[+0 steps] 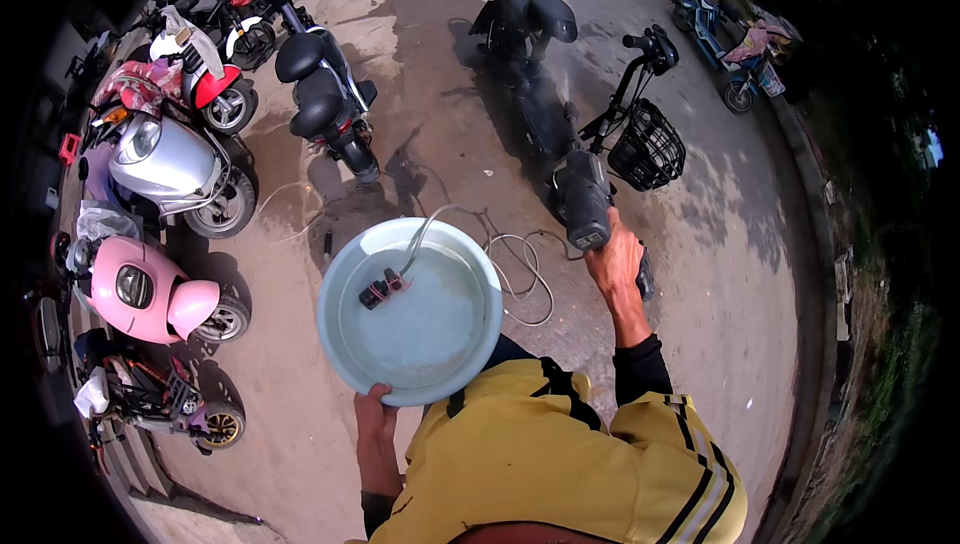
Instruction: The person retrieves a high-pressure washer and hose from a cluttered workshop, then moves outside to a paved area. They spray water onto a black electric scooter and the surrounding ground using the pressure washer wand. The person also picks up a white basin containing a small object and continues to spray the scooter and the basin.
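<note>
Nearest, the left hand clamps its fingers on the near rim of a pale blue basin holding water, where a small black pump lies with a clear hose leading out. Further on, the right hand grips a black spray gun, aimed at a black electric bicycle on the wet pavement.

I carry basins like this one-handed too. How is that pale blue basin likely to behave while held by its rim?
The basin probably feels heavy and tips easily: it seems to hold water, and the left hand grips only its near rim. The water would likely slosh. The hose running into it may tug it.
</note>
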Demonstrator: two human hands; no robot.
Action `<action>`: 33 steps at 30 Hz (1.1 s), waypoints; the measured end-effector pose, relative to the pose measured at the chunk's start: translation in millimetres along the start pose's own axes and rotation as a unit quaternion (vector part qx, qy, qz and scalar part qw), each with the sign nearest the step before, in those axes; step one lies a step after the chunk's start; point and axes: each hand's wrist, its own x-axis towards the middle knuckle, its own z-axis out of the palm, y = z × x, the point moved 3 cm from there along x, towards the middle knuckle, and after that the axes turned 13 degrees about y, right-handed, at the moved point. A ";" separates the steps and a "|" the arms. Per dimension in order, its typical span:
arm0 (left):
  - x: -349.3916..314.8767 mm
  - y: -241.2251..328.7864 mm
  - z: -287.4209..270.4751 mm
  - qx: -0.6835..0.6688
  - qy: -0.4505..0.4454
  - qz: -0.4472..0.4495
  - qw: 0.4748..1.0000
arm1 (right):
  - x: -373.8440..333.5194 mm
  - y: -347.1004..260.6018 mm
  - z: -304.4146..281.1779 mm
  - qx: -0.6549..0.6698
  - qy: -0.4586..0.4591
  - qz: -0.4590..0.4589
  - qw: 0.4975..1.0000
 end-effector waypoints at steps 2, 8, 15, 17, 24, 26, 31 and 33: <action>14.6 12.6 2.8 0.011 0.017 -0.011 1.000 | 15.7 -11.4 15.0 -0.019 -0.015 -0.020 0.999; 34.8 56.4 27.0 -0.015 0.051 -0.001 0.999 | 55.2 -32.3 94.9 -0.099 -0.087 -0.052 0.990; 66.9 97.8 37.5 -0.017 0.061 0.000 0.998 | 77.1 -69.7 154.9 -0.099 -0.112 -0.097 0.984; 81.5 108.7 36.0 -0.013 0.045 0.007 0.999 | 77.3 -62.9 183.6 -0.118 -0.138 -0.100 0.978; 120.1 156.6 30.9 0.025 0.025 -0.006 0.999 | 8.6 -25.9 217.7 -0.160 -0.179 0.036 0.970; 130.2 173.6 30.8 0.043 0.019 -0.018 0.999 | -10.4 -34.6 212.9 -0.164 -0.173 0.070 0.969; 141.3 220.1 34.7 0.076 -0.008 -0.042 0.996 | -26.0 -88.2 225.5 -0.133 -0.176 0.095 0.971; 152.3 235.5 29.9 0.096 -0.018 -0.043 0.994 | -22.2 -123.3 229.8 -0.100 -0.169 0.096 0.976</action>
